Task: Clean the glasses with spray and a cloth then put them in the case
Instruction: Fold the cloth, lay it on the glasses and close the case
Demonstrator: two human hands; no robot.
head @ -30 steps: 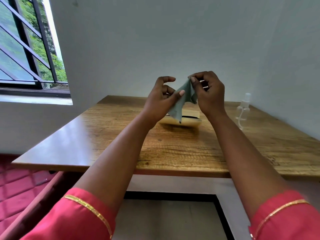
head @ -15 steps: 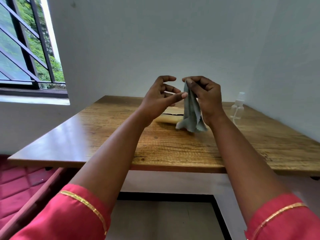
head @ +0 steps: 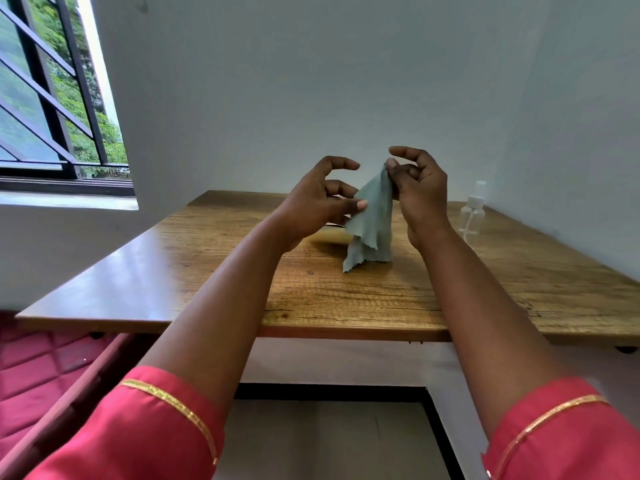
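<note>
Cloth step: my right hand (head: 417, 188) is pinching the cloth (head: 372, 220), hanging above the counter (head: 242, 271). Left hand (head: 318, 202) hovering loose-fingered beside it. Spray bottle (head: 472, 211) standing far right. Glasses hidden; fetching them probably comes next.

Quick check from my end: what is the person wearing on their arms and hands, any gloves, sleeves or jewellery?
No gloves: the left hand and right hand are bare, with no rings, watch or bangles visible. Both forearms are bare too. Near the elbows sit loose pink-red sleeves, the left sleeve and right sleeve, each edged with a narrow gold band.
</note>
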